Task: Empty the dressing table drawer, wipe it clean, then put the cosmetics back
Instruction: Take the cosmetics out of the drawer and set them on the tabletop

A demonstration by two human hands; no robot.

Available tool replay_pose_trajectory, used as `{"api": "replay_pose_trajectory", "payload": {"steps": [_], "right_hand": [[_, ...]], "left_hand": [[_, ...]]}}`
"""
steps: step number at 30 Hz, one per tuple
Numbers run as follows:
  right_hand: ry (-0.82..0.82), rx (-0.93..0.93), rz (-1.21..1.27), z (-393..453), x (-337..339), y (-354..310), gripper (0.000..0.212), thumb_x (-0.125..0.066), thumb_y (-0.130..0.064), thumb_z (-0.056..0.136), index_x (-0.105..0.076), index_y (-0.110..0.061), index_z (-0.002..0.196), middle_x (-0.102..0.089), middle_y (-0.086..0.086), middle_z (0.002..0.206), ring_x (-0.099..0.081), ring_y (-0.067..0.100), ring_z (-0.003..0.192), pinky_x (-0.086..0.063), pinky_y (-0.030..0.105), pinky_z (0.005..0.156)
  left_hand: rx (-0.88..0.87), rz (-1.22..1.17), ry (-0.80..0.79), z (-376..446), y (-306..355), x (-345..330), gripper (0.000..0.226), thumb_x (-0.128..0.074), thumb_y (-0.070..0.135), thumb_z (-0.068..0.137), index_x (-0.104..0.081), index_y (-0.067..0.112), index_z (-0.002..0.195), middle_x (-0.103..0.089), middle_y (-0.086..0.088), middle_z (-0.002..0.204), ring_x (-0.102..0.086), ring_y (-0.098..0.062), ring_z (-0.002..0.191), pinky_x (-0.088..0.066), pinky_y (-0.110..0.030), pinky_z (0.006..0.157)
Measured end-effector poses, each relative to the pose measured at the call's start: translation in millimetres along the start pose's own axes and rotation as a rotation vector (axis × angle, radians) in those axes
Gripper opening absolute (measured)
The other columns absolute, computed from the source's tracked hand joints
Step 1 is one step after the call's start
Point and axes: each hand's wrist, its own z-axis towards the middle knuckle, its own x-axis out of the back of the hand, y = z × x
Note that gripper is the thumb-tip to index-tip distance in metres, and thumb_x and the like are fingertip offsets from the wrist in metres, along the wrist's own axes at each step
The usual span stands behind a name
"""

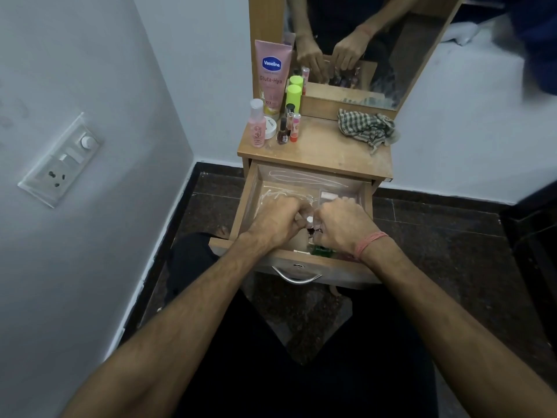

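The wooden drawer (247, 203) of the dressing table stands pulled out, with a plastic liner on its floor. My left hand (278, 220) and my right hand (340, 224) are both inside it near the front, fingers curled round small cosmetic items. A white-capped piece (309, 219) shows between the two hands. A green bottle (324, 251) lies under my right wrist at the drawer's front. On the tabletop stand a pink Vaseline tube (271, 76), a pink bottle (256, 123), a lime-capped bottle (294, 98) and nail polishes (283, 132).
A checked cloth (366, 128) lies crumpled on the right of the tabletop (325, 152). A mirror (361, 40) rises behind it. A switchboard (61, 159) is on the left wall. The drawer's metal handle (297, 277) faces my legs above the dark floor.
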Motion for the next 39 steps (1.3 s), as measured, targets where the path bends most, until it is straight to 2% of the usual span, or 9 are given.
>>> {"api": "replay_pose_trajectory", "payload": {"steps": [2, 5, 9, 11, 15, 20, 26, 32, 39], "right_hand": [[-0.013, -0.002, 0.047, 1, 6, -1, 0.021, -0.074, -0.037, 0.087, -0.073, -0.022, 0.102, -0.06, -0.003, 0.085, -0.068, 0.026, 0.093, -0.058, 0.039, 0.086], [0.034, 0.003, 0.19, 6, 22, 4, 0.014, -0.071, -0.038, 0.085, -0.075, -0.026, 0.091, -0.067, -0.007, 0.077, -0.069, 0.018, 0.076, -0.064, 0.039, 0.077], [0.219, 0.039, 0.342, 27, 53, 14, 0.01, -0.078, -0.028, 0.09, -0.075, -0.018, 0.091, -0.068, -0.009, 0.078, -0.066, 0.005, 0.075, -0.061, 0.023, 0.075], [0.346, 0.029, 0.331, 41, 71, 16, 0.006, -0.078, -0.025, 0.089, -0.077, -0.02, 0.092, -0.068, -0.012, 0.078, -0.064, 0.002, 0.075, -0.053, 0.014, 0.076], [0.463, 0.012, 0.226, 72, 102, 15, 0.008, -0.075, -0.028, 0.087, -0.079, -0.024, 0.093, -0.07, -0.011, 0.077, -0.066, 0.009, 0.077, -0.055, 0.029, 0.091], [0.462, -0.012, 0.151, 102, 111, 7, 0.017, -0.069, -0.039, 0.088, -0.077, -0.031, 0.101, -0.071, -0.012, 0.082, -0.07, 0.018, 0.089, -0.061, 0.045, 0.086], [0.412, 0.006, 0.077, 131, 107, 9, 0.016, -0.072, -0.038, 0.09, -0.076, -0.033, 0.105, -0.073, -0.009, 0.093, -0.07, 0.021, 0.093, -0.062, 0.045, 0.084], [0.443, 0.037, 0.074, 142, 103, 11, 0.019, -0.069, -0.031, 0.092, -0.077, -0.035, 0.109, -0.076, -0.008, 0.101, -0.071, 0.022, 0.099, -0.063, 0.047, 0.086], [0.438, 0.02, 0.117, 142, 95, 16, 0.022, -0.069, -0.028, 0.088, -0.076, -0.037, 0.108, -0.077, -0.009, 0.101, -0.072, 0.023, 0.098, -0.062, 0.048, 0.086]], "left_hand": [[0.043, -0.033, 0.0, -4, -3, 12, 0.01, -0.083, 0.039, 0.097, -0.08, 0.034, 0.105, -0.078, 0.018, 0.103, -0.067, -0.002, 0.088, -0.049, -0.028, 0.084], [0.129, -0.113, 0.048, -2, -12, 36, 0.009, -0.08, 0.036, 0.1, -0.08, 0.034, 0.109, -0.078, 0.018, 0.105, -0.073, -0.004, 0.089, -0.058, -0.03, 0.081], [0.214, -0.201, 0.237, 15, -16, 82, 0.009, -0.083, 0.032, 0.098, -0.079, 0.035, 0.105, -0.077, 0.019, 0.1, -0.073, 0.0, 0.088, -0.061, -0.03, 0.082], [0.235, -0.177, 0.362, 27, -15, 102, 0.01, -0.084, 0.031, 0.098, -0.081, 0.031, 0.108, -0.078, 0.018, 0.101, -0.072, -0.003, 0.09, -0.058, -0.028, 0.083], [0.281, -0.109, 0.48, 51, -14, 119, 0.019, -0.088, 0.038, 0.094, -0.083, 0.029, 0.11, -0.079, 0.016, 0.097, -0.073, -0.006, 0.089, -0.059, -0.03, 0.082], [0.332, 0.056, 0.489, 68, -16, 121, 0.012, -0.083, 0.029, 0.097, -0.081, 0.031, 0.11, -0.08, 0.01, 0.099, -0.075, -0.016, 0.093, -0.062, -0.036, 0.082], [0.339, 0.133, 0.435, 80, -16, 117, 0.012, -0.079, 0.029, 0.097, -0.079, 0.033, 0.108, -0.079, 0.005, 0.101, -0.075, -0.024, 0.098, -0.063, -0.043, 0.084], [0.336, 0.172, 0.457, 90, -21, 110, 0.015, -0.077, 0.028, 0.099, -0.078, 0.03, 0.114, -0.078, 0.0, 0.108, -0.073, -0.028, 0.101, -0.062, -0.042, 0.084], [0.332, 0.13, 0.473, 89, -21, 109, 0.018, -0.081, 0.04, 0.097, -0.077, 0.032, 0.112, -0.079, 0.008, 0.1, -0.074, -0.019, 0.094, -0.063, -0.04, 0.079]]}}
